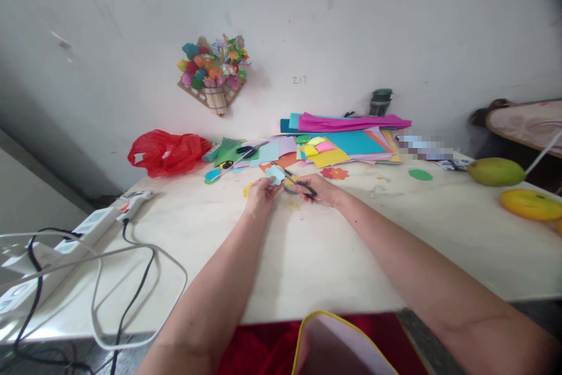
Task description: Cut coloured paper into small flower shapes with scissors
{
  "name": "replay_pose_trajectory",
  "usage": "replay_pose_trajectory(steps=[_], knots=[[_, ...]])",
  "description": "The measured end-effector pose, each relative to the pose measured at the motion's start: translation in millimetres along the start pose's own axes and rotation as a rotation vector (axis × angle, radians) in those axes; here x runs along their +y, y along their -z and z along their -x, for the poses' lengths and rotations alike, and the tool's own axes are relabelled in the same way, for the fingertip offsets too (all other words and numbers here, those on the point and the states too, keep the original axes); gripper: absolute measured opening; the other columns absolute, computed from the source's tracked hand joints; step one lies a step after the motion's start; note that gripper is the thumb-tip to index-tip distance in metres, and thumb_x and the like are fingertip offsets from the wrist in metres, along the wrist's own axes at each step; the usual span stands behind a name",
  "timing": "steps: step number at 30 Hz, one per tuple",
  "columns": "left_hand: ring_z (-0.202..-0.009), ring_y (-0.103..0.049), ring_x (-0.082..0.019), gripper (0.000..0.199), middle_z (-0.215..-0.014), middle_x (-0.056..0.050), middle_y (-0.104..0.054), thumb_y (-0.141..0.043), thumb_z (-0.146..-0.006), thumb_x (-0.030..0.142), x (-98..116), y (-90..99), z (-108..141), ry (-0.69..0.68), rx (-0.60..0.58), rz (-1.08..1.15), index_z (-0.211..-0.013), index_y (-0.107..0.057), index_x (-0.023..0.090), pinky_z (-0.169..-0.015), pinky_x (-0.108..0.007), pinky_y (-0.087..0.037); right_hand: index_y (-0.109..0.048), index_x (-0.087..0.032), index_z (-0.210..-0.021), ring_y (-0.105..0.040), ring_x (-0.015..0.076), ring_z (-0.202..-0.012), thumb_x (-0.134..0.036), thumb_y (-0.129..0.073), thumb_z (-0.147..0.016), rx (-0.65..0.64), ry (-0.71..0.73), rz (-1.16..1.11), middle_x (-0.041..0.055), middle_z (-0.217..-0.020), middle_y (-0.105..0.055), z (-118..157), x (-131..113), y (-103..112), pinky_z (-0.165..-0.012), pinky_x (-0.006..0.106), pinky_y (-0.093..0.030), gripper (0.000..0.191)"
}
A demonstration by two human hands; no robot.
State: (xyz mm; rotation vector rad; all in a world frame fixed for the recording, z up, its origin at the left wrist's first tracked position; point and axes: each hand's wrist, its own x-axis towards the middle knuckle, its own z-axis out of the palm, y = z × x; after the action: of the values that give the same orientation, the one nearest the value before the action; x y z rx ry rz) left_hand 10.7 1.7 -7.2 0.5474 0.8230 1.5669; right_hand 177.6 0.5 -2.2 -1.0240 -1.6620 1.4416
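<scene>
Near the middle of the table, my left hand (pixel 262 194) pinches a light blue paper piece (pixel 274 174) with a scalloped edge. My right hand (pixel 319 188) grips dark-handled scissors (pixel 311 191), their blades pointing up and left beside the blue paper. Small yellow scraps (pixel 292 206) lie below the hands. Red and orange paper flowers (pixel 335 174) rest just behind my right hand. A second pair of scissors (pixel 247 151) lies on paper sheets further back.
Stacked coloured paper (pixel 360 144) lines the back, with a red plastic bag (pixel 169 151) at left. A power strip (pixel 94 223), glue gun (pixel 137 204) and loose cables cover the left side. Mangoes (pixel 496 171), a green oval (pixel 420 174) and a dark cup (pixel 380 102) are at right.
</scene>
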Motion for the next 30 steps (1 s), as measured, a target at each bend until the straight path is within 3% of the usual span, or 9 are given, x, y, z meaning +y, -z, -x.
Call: replay_pose_trajectory(steps=[30], knots=[[-0.056,-0.064,-0.016,0.012,-0.057,-0.005,-0.062,-0.056,-0.066,0.0,4.4,-2.3,3.1,0.046,0.016,-0.029,-0.062,-0.056,0.011,-0.059,-0.026,-0.058,-0.06,-0.011,-0.069,-0.037,0.004,-0.034,-0.036,-0.071,-0.066,-0.029,0.027,0.01,-0.0046,-0.042,-0.047,2.2,0.3,4.5,-0.032,0.016,-0.029,0.028]])
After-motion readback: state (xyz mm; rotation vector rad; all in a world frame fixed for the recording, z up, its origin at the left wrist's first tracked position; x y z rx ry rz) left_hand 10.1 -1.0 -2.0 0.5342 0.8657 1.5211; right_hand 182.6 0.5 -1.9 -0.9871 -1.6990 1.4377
